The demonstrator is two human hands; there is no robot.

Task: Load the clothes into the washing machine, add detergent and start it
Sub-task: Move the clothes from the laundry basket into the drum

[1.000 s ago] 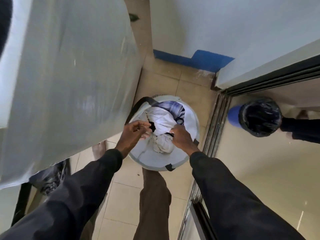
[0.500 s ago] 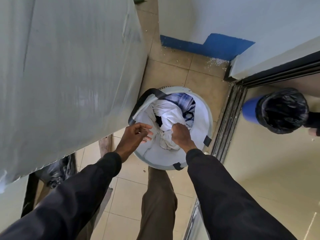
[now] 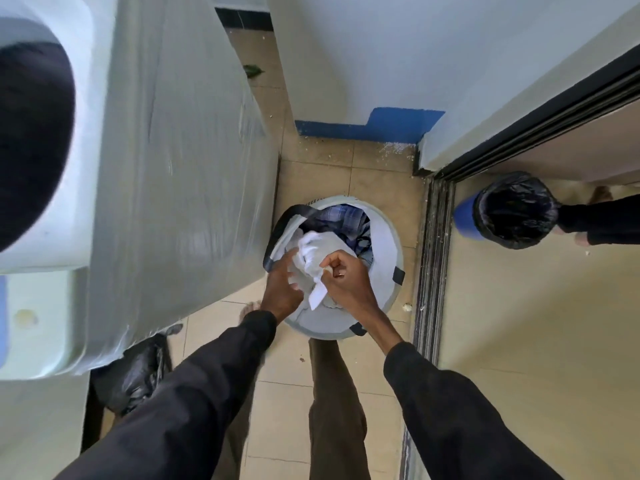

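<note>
A round white laundry basket (image 3: 388,244) with black straps stands on the tiled floor below me. White clothes (image 3: 320,249) lie on top in it, with a blue checked garment (image 3: 341,216) behind. My right hand (image 3: 344,278) grips a bunch of the white cloth and holds it above the basket. My left hand (image 3: 282,282) reaches in beside it, fingers extended and touching the cloth. The white top-loading washing machine (image 3: 173,168), wrapped in clear plastic, fills the left side; its dark opening (image 3: 31,133) shows at the far left.
A blue bin (image 3: 512,209) lined with a black bag stands right of the sliding door track (image 3: 431,265). Another person's feet show at the right edge. A black plastic bag (image 3: 131,372) lies under the machine's corner. White walls close off the space behind the basket.
My right hand has lifted the bunched white cloth higher out of the basket. My left hand has moved in against the cloth. The view has pulled back, showing the machine's top opening.
</note>
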